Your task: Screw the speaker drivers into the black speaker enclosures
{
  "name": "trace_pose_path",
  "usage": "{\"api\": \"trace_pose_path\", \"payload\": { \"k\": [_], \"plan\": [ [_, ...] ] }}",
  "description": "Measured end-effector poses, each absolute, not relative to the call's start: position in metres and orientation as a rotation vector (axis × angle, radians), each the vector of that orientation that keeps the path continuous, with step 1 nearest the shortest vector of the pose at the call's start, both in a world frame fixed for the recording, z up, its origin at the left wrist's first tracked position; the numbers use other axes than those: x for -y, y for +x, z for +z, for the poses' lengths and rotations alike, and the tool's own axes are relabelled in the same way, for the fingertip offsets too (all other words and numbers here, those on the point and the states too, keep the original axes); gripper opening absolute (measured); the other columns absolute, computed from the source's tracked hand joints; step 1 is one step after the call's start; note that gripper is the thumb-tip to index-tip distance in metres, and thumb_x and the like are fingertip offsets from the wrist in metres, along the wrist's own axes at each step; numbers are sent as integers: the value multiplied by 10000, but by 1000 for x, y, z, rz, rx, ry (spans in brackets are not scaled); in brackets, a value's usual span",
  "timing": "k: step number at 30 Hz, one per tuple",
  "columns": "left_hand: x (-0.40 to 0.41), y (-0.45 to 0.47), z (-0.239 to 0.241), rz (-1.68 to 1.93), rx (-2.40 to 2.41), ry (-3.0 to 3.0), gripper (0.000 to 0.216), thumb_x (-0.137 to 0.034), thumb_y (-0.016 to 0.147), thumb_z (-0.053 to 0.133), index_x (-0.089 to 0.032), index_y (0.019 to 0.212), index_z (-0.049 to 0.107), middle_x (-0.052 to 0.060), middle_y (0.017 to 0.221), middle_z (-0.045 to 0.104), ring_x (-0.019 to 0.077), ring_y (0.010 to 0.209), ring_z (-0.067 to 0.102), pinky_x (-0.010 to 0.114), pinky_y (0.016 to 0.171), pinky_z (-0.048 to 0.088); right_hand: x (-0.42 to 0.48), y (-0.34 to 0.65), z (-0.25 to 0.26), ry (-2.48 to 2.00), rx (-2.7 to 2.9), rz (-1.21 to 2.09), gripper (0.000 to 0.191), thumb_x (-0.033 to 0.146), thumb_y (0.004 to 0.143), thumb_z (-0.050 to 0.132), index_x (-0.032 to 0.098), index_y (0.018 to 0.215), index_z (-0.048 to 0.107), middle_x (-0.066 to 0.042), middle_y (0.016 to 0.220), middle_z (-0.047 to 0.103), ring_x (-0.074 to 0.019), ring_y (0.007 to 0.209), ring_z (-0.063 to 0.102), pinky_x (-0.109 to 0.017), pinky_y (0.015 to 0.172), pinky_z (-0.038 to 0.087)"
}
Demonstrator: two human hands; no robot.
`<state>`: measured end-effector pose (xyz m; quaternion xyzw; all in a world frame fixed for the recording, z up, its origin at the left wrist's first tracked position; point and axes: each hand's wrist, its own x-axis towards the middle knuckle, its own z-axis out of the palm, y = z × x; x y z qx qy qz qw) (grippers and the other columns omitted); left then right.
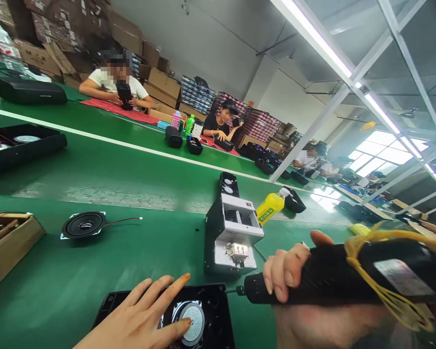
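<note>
My right hand (287,271) is wrapped round a black electric screwdriver (327,274) with yellow cord tied about its body. The screwdriver lies almost level, and its thin bit reaches the upper right corner of a black speaker housing (218,310). Over that housing my left hand (145,315) is spread, with the thumb on the round metal back of a speaker driver (194,325) inside it. Just beyond the housing stands a black-and-white screw feeder (236,232). The lower edge of the housing is cut off by the frame.
A loose speaker driver (84,225) with a red lead lies left, near a cardboard box (10,247). Another open housing (25,145) is farther back. A yellow bottle (272,206) stands behind the feeder. Co-workers sit across the green bench (138,169).
</note>
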<state>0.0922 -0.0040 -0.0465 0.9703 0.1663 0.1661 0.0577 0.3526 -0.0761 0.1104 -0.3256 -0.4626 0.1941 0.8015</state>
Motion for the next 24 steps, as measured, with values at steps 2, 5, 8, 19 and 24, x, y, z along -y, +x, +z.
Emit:
{"api": "trace_pose_path", "payload": {
  "k": [2, 5, 8, 19, 24],
  "plan": [
    [-3, 88, -29, 368, -403, 2939, 884, -42, 820, 717, -459, 1574, 519, 119, 1811, 305, 441, 1505, 539, 616, 1128, 538, 86, 348, 115, -680, 1042, 474, 653, 862, 898, 628, 329, 1240, 785, 68, 576, 589, -104, 335, 493, -233, 373, 486],
    [-6, 91, 3, 96, -387, 2897, 1044, -42, 662, 810, -400, 1594, 505, 212, 1777, 345, 522, 1486, 532, 734, 1095, 519, 95, 351, 115, -679, 1147, 601, 527, 742, 906, 731, 360, 1265, 779, 59, 560, 596, -130, 302, 485, -273, 353, 510],
    [-4, 99, 25, -117, -401, 2859, 1085, -58, 567, 848, -353, 1566, 543, 284, 1722, 409, 563, 1428, 569, 773, 1039, 524, 92, 354, 107, -610, 1263, 900, 346, 663, 914, 751, 343, 1029, 813, 61, 455, 505, -163, 269, 447, -298, 311, 485],
    [-6, 101, -29, 240, -387, 2888, 685, -504, 905, 784, -461, 1549, 557, 198, 1727, 427, 491, 1376, 598, 707, 1025, 531, 43, 322, 77, -539, 1689, 1814, 823, 962, 900, 325, 276, 452, 402, -32, 442, 501, -232, 423, 528, -364, 441, 484],
    [-4, 102, -24, 229, -373, 2887, 860, -445, 750, 916, -426, 1536, 565, 227, 1731, 396, 500, 1338, 603, 693, 1009, 528, 49, 327, 55, -436, 1589, 1711, 797, 846, 997, 338, 268, 471, 497, -62, 472, 596, -233, 393, 583, -360, 397, 513]
  ]
}}
